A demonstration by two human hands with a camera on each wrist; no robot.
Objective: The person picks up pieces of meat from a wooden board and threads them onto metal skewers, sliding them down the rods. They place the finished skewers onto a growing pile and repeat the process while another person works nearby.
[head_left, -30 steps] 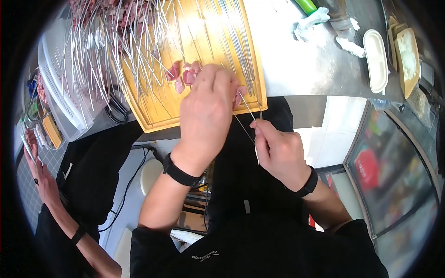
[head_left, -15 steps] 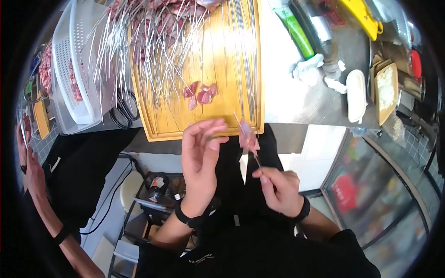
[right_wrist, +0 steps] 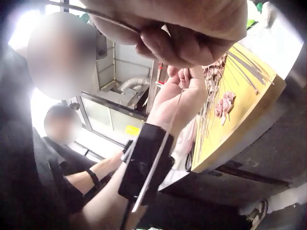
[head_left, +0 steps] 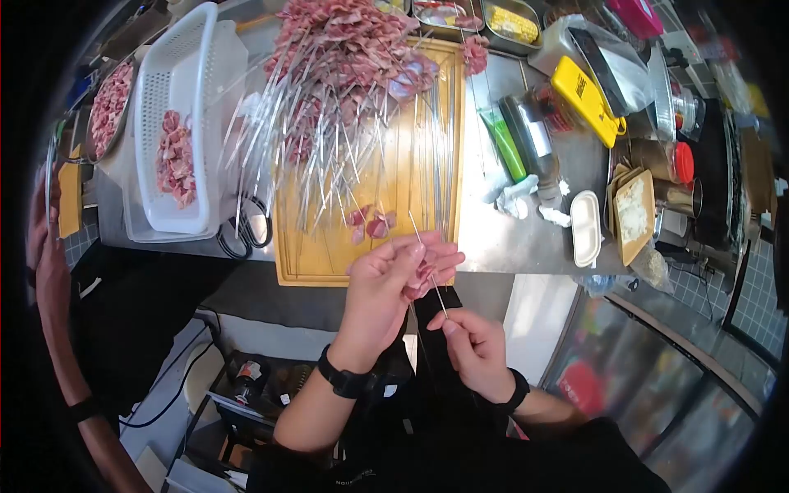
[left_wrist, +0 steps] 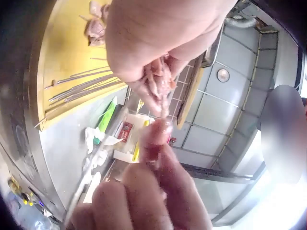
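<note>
In the head view, my left hand (head_left: 382,292) holds raw meat pieces (head_left: 421,281) between bent thumb and fingers, palm up. A thin metal skewer (head_left: 441,302) runs through them, its tip above the hand. My right hand (head_left: 477,353) pinches the skewer's lower end. The left wrist view shows the meat (left_wrist: 162,84) partly hidden by the fingers. Another skewer (right_wrist: 153,172) hangs from the left hand in the right wrist view. Just beyond it, loose meat chunks (head_left: 370,223) lie on a wooden board (head_left: 316,267).
A heap of skewered meat (head_left: 341,49) covers the board's back, bare skewers (head_left: 440,164) its right side. On the left stand a white basket (head_left: 148,164) of meat and black-handled scissors (head_left: 246,234). Right are a green tube (head_left: 503,144), a bottle and a foam tray (head_left: 585,230). Another person's arm (head_left: 53,304) is far left.
My left hand drew back from the board, opened beside the skewer, then took hold of the meat on it. The right hand keeps its pinch. The head view tilted toward the table's far side.
</note>
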